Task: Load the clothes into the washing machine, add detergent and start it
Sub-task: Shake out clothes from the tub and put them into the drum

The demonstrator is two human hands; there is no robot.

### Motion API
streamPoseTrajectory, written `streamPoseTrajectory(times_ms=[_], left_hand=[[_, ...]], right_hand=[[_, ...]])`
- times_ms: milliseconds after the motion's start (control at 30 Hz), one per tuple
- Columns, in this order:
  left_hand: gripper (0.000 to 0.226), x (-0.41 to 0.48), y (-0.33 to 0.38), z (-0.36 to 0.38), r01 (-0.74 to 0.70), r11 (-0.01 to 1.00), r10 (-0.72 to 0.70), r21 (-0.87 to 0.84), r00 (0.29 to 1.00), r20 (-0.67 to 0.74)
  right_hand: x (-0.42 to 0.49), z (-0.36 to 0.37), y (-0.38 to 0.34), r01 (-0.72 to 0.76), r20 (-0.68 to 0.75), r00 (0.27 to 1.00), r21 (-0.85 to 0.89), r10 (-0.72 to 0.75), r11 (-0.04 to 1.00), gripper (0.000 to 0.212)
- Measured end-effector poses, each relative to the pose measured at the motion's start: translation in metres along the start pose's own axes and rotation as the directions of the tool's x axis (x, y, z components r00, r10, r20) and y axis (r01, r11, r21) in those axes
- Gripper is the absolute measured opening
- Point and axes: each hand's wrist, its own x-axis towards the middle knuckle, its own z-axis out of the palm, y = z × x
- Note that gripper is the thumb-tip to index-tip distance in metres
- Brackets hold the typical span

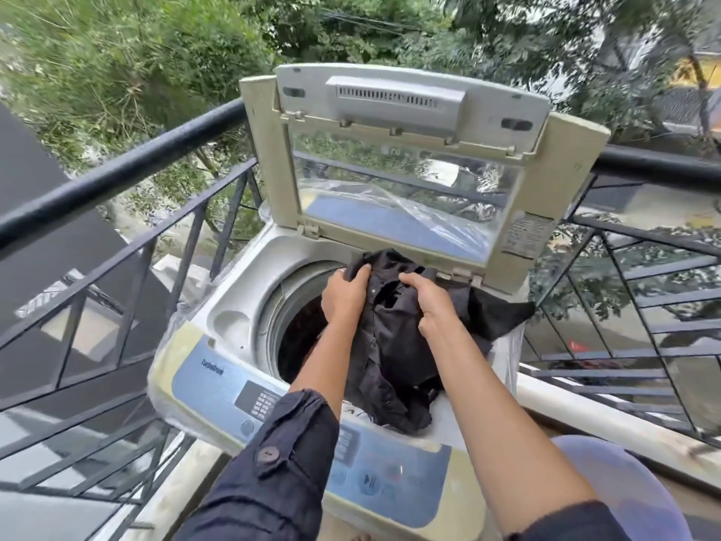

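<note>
1. A black garment (394,345) hangs bunched over the mouth of the drum (296,337) of a top-loading washing machine (234,290). Its lower folds lie on the front rim just behind the control panel (210,384), and one flap spreads out over the machine's right edge
2. Both hands grasp the garment near its upper end. The left hand (345,292) has its fingers (361,273) curled over the top fold, while the right hand (431,302), just beside it, has its fingers (409,279) clenched into a bunch of the fabric
3. The drum below lies open and dim; something dark and reddish shows inside at the left, too shadowed to identify
4. The lid (390,95) stands raised at the back of the machine, its clear window showing bars and foliage behind, with a printed label (522,234) on its right frame
5. The blue control panel runs along the front edge and carries a small display, rows of buttons and the word "TurboDrum". The left forearm crosses above it, its dark buttoned sleeve (273,462) rolled near the elbow
6. A round recess (230,322) sits in the top deck at the front left corner, and clear plastic film (507,349) clings to the machine's sides
7. The machine stands against a black metal railing (117,173) with green trees (156,52) beyond it; a pale lilac rounded object (624,482) is partly in view at lower right
</note>
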Motion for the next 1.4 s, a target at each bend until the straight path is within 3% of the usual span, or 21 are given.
streamPoseTrajectory(times_ms=[100, 200, 367, 533, 967, 1167, 1400], left_hand=[[0.046, -0.001, -0.012, 0.001, 0.022, 1.000, -0.022, 0.006, 1.000, -0.022], [0.046, -0.004, -0.019, 0.002, 0.072, 0.997, -0.070, 0.040, 0.996, -0.058], [0.039, -0.002, -0.030, 0.004, 0.179, 0.984, -0.179, -0.002, 0.979, -0.097], [0.031, -0.005, -0.031, 0.011, 0.193, 0.981, -0.192, -0.003, 0.977, -0.087], [0.024, -0.046, -0.005, 0.070, 0.094, 0.984, -0.105, -0.150, 0.992, -0.068], [0.026, -0.092, 0.021, 0.132, 0.013, 0.986, -0.013, -0.169, 1.000, 0.000], [0.029, -0.163, 0.031, 0.239, -0.026, 0.983, 0.049, -0.184, 0.991, 0.123]], right_hand=[[0.023, 0.004, 0.016, -0.002, 0.034, 0.999, -0.113, 0.006, 0.994, 0.089], [0.033, 0.007, 0.027, 0.000, 0.064, 0.998, -0.200, 0.013, 0.980, 0.072], [0.017, 0.010, 0.031, -0.022, 0.144, 0.987, -0.299, 0.069, 0.954, 0.020], [0.014, 0.000, 0.037, -0.084, 0.145, 0.978, -0.380, 0.149, 0.921, 0.040], [0.008, -0.063, 0.014, -0.004, 0.154, 0.987, -0.219, 0.039, 0.976, 0.033], [0.002, -0.141, -0.010, 0.072, 0.080, 0.995, -0.090, -0.065, 0.993, 0.009], [-0.007, -0.266, -0.027, 0.106, -0.046, 0.993, -0.009, -0.106, 0.994, 0.012]])
